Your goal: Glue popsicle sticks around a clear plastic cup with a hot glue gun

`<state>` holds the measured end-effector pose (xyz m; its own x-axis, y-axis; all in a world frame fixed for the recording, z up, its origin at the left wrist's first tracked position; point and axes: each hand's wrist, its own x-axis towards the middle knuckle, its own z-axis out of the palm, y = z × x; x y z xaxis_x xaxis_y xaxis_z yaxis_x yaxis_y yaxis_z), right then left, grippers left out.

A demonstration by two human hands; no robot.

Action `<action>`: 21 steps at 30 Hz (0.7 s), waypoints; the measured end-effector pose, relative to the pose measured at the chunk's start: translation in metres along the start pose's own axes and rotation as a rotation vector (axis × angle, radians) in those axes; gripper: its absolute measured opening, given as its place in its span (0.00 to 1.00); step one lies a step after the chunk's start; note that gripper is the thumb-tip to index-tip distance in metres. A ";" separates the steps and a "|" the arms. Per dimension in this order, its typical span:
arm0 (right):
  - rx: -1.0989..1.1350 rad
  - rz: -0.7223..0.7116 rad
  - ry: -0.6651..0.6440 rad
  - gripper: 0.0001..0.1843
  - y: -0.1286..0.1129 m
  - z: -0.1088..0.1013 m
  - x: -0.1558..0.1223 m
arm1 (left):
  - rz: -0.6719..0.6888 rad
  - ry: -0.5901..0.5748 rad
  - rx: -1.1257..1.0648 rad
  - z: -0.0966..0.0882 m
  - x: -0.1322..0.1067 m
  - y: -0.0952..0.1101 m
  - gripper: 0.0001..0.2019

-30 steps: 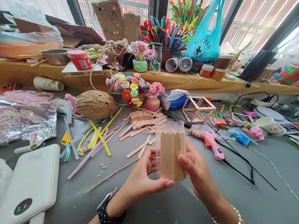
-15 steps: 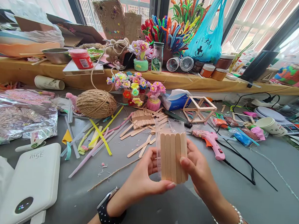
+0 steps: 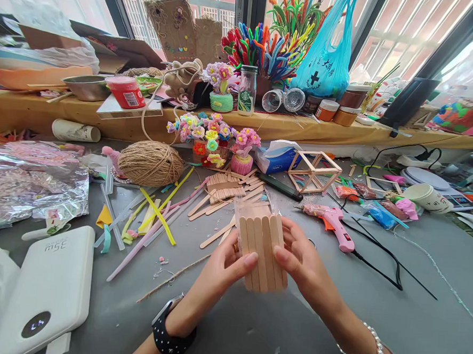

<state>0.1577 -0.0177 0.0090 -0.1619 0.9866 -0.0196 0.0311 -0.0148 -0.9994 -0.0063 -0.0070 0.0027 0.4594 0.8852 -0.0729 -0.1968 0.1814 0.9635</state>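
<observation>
Between my hands is a clear plastic box (image 3: 241, 212) with a row of wooden craft sticks (image 3: 261, 253) upright across its near side. My left hand (image 3: 231, 262) grips the left edge, its thumb pressed on the sticks. On the right side, my right hand (image 3: 301, 258) holds the box with its thumb on the sticks and the other fingers behind. Those rear fingers are partly hidden. Beyond the box lies a pile of loose craft sticks (image 3: 223, 189). A pink hot glue gun (image 3: 333, 223) rests to the right of my right hand.
A twine ball (image 3: 151, 164), yellow strips (image 3: 158, 215) and a white power bank (image 3: 53, 288) lie on the left. Behind are a stick cube frame (image 3: 314, 172), a black-handled cutter (image 3: 280, 186) and pipe-cleaner flowers (image 3: 244, 145). The glue gun's black cord (image 3: 378, 274) trails right.
The box has moved slightly left and down and tilted. My left thumb has shifted from the bottom edge up onto the front of the sticks.
</observation>
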 end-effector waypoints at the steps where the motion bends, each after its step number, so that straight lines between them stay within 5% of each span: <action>1: 0.023 0.000 -0.001 0.29 0.000 -0.001 0.000 | -0.006 -0.017 0.013 -0.001 0.000 0.000 0.27; 5: 0.124 0.005 0.002 0.32 -0.001 -0.001 0.001 | -0.041 -0.098 0.051 -0.004 -0.001 -0.002 0.24; 21: 0.139 0.021 0.001 0.31 -0.001 0.000 -0.001 | -0.035 -0.062 0.167 -0.002 -0.001 -0.003 0.25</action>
<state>0.1580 -0.0184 0.0098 -0.1615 0.9861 -0.0403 -0.1022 -0.0573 -0.9931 -0.0084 -0.0078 -0.0003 0.5171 0.8505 -0.0963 -0.0351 0.1335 0.9904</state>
